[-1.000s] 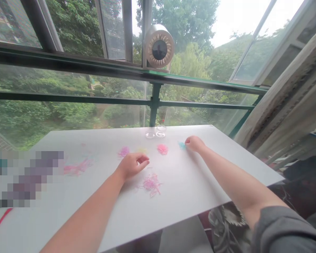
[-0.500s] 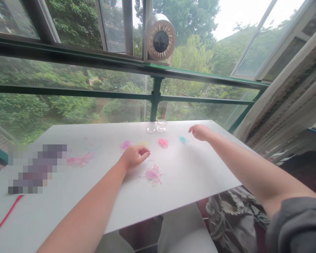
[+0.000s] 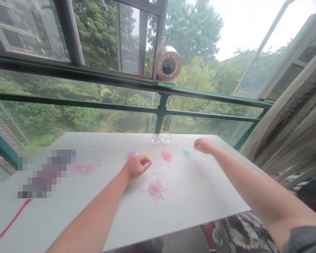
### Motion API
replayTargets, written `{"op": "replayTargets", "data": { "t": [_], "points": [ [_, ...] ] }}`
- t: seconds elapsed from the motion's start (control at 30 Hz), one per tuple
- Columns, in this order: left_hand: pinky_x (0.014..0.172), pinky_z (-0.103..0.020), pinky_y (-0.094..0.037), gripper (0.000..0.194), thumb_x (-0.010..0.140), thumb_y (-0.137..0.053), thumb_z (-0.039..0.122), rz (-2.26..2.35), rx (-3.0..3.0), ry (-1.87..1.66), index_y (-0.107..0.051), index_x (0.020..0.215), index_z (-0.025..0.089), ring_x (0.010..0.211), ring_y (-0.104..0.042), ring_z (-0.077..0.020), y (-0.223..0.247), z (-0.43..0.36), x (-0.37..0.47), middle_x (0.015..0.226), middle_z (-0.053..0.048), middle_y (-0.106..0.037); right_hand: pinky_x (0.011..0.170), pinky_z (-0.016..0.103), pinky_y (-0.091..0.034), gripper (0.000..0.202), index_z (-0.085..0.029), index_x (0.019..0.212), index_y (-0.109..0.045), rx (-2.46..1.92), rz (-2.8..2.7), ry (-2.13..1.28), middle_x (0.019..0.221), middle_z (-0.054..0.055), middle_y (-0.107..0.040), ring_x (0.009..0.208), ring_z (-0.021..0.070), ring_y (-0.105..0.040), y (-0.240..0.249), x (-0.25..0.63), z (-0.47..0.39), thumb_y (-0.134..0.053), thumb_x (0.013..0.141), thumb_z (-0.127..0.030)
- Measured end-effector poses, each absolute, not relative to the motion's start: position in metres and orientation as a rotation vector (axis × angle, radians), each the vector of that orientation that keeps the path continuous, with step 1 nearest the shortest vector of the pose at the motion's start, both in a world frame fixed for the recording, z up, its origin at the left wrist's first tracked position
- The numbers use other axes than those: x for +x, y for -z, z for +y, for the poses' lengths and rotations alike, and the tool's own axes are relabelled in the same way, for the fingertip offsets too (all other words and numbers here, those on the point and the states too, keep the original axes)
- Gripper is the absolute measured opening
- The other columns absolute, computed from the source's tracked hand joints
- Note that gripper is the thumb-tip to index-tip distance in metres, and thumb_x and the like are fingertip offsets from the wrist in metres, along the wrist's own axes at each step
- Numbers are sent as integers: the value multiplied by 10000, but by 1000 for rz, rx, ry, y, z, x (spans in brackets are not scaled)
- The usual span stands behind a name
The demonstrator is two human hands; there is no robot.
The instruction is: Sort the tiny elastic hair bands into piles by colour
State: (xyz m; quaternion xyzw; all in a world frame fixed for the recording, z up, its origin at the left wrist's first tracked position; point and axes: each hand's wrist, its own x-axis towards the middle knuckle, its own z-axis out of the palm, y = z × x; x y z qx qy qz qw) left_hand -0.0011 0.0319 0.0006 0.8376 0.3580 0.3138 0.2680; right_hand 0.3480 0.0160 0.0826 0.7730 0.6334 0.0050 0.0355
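Note:
My left hand (image 3: 137, 167) hovers low over the white table, its fingers curled and thumb close to the index fingertip; whatever is in the pinch is too small to make out. Just behind it lie a purple pile of thin strips (image 3: 130, 155) and a pale yellow pile (image 3: 149, 155), partly covered by the hand. My right hand (image 3: 204, 145) is closed, right of a small blue pile (image 3: 186, 152), its fingertips mostly turned from sight. Between the hands sits a pink-red pile (image 3: 166, 156). Nearer to me is a loose pink and purple heap of strips (image 3: 155, 189).
Clear round containers (image 3: 165, 139) stand at the table's (image 3: 184, 203) back edge. Pink strands (image 3: 88, 167) lie at left, near a blurred-out object (image 3: 48, 174) with a red cord (image 3: 10, 223). A green railing (image 3: 162, 112) runs behind; a curtain (image 3: 287, 123) hangs at right.
The view has tilted up, so the whole scene sits lower in the picture. My right fingers look more curled in. My left hand has barely shifted, and the piles look the same.

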Motion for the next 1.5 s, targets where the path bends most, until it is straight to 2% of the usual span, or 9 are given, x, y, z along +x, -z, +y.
{"op": "replayTargets", "data": {
  "t": [0.23,0.47,0.57,0.73,0.93,1.07,1.3,1.4,1.5],
  "points": [
    [544,-198,-425,205,781,-529,303,969,2257,-864,-681,752,169,554,-557,-98,-2,31,-2,663,0,-683,646,225,-449,184,-158,847,-708,2462,2024,24,935,72,-707,805,181,-636,-83,360,34,-558,778,-239],
    [548,-206,-428,215,789,-526,321,956,2272,-806,-677,765,170,560,-557,-101,-2,29,-1,675,-5,-684,800,215,-454,301,-176,1040,-660,2448,2185,98,1094,59,-672,935,154,-625,-49,358,45,-451,828,-124],
    [540,-207,-424,207,792,-525,312,943,2268,-785,-672,763,170,567,-562,-104,-1,28,-2,687,-11,-687,827,230,-450,312,-184,1076,-645,2383,2263,101,1120,67,-654,937,155,-621,-33,350,52,-463,828,-132],
    [535,-202,-416,195,793,-528,293,976,2261,-752,-669,750,165,570,-560,-102,-3,25,-3,676,-13,-681,830,253,-427,235,-162,961,-671,2234,2388,23,1070,95,-630,943,193,-593,-18,339,58,-568,781,-272],
    [545,-203,-418,200,798,-527,299,997,2262,-726,-673,772,166,572,-556,-99,-7,23,-3,671,-7,-678,748,260,-407,174,-153,770,-658,2145,2446,-60,886,88,-631,866,197,-576,-13,343,47,-513,797,-244],
    [553,-203,-422,201,793,-533,303,1009,2278,-737,-678,777,164,574,-554,-99,-6,23,-3,669,-7,-677,758,266,-410,233,-157,803,-659,2163,2489,-49,919,89,-634,855,191,-576,-20,351,39,-486,840,-307],
    [580,-207,-434,217,781,-545,314,1078,2254,-759,-691,805,155,582,-549,-98,-8,25,-5,680,-13,-677,713,294,-436,185,-173,820,-634,2561,2495,-45,904,97,-633,751,174,-578,-55,349,24,-478,851,-269],
    [598,-208,-437,222,775,-548,311,1059,2259,-713,-691,833,151,607,-560,-101,-8,28,-6,709,-17,-683,612,288,-429,113,-228,753,-633,2444,2513,122,731,50,-629,654,167,-566,-60,327,8,-551,810,-280],
    [605,-211,-428,217,771,-550,298,1013,2295,-606,-696,840,153,632,-570,-107,-7,29,-7,733,-23,-686,585,281,-438,94,-245,788,-674,2041,2549,510,729,31,-643,631,165,-572,-54,292,-12,-597,768,-296]
  ]
}}
